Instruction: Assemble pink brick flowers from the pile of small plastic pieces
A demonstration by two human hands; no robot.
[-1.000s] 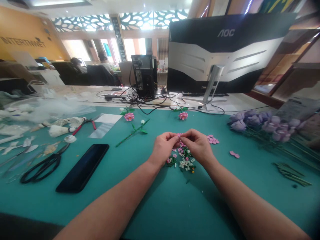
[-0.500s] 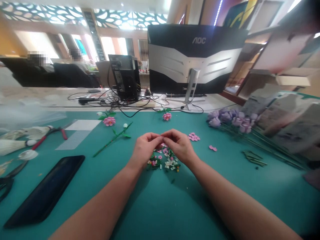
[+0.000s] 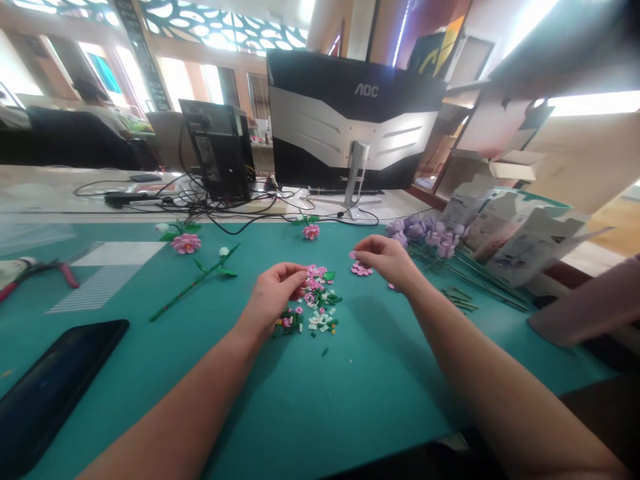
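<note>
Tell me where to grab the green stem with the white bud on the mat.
Pinch the green stem below its leaves, coming from above with the left hand. It lies flat and diagonal on the teal mat, and that bare, thin stretch probably gives the fingers room on both sides, away from the leaves and bud.

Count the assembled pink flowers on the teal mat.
2. One pink flower lies toward the far left of the teal mat; the second pink flower lies near its far edge, beyond the loose pink pieces. Others may be hidden among those pieces.
</note>
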